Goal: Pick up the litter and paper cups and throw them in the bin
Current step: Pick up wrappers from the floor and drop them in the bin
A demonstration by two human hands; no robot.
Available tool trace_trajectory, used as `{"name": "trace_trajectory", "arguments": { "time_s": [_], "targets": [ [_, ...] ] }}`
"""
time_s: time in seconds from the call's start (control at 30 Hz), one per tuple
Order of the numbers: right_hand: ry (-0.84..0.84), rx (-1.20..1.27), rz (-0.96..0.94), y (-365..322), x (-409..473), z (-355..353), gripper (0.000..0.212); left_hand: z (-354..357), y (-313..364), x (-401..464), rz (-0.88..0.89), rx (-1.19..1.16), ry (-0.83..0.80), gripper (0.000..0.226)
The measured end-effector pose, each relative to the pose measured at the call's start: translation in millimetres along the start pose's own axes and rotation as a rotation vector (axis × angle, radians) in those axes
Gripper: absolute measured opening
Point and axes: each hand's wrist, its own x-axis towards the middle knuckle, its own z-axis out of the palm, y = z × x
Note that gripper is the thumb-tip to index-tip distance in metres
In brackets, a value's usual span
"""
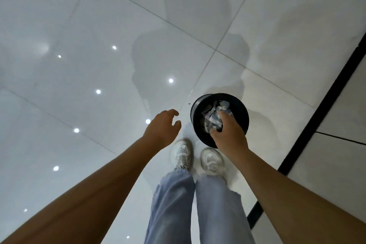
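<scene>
two hands out in front of me, both bare. my right hand (229, 132) is over the mouth of the black bin (198, 113), fingers curled round a wad of crumpled paper litter (214, 120) w/ blue and white bits showing past my knuckles. just beyond that grip, more scraps (219, 105) lie inside the bin, under and ahead of the wad; can't tell if the wad touches them. bin rim sits around my fingertips, its near wall hidden behind my wrist. my left hand (162, 127) hangs off to the left of the bin, apart from it, holding nothing, fingers loosely bent and thumb spread away. below both hands are my white sneakers (182, 153) and pale blue jeans (172, 204), on the glossy white tile floor (79, 25). bin stands just ahead of my right shoe. right of the grip a black strip (324, 109) runs across the floor.
</scene>
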Motion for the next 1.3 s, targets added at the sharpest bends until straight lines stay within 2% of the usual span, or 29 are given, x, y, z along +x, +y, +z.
{"name": "trace_trajectory", "arguments": {
  "time_s": [0.3, 0.63, 0.97, 1.3],
  "targets": [
    [-0.187, -0.260, -0.371, -99.9, -67.8, 16.5, 0.058, -43.1, -47.5, -108.1, -0.163, -0.153, 0.213, 0.038],
    [-0.455, -0.795, -0.664, -144.1, -143.8, 96.7, 0.058, 7.6, -149.4, -243.5, -0.462, -0.402, 0.352, 0.039],
    [-0.610, -1.039, -0.868, -143.0, -269.5, 264.7, 0.059, 105.7, -297.5, -389.7, -0.710, -0.687, 0.472, 0.038],
    [-0.754, -1.209, -0.992, -129.4, -460.7, 461.1, 0.058, 207.6, -437.4, -560.6, -0.923, -0.951, 0.554, 0.038]
  ]
}}
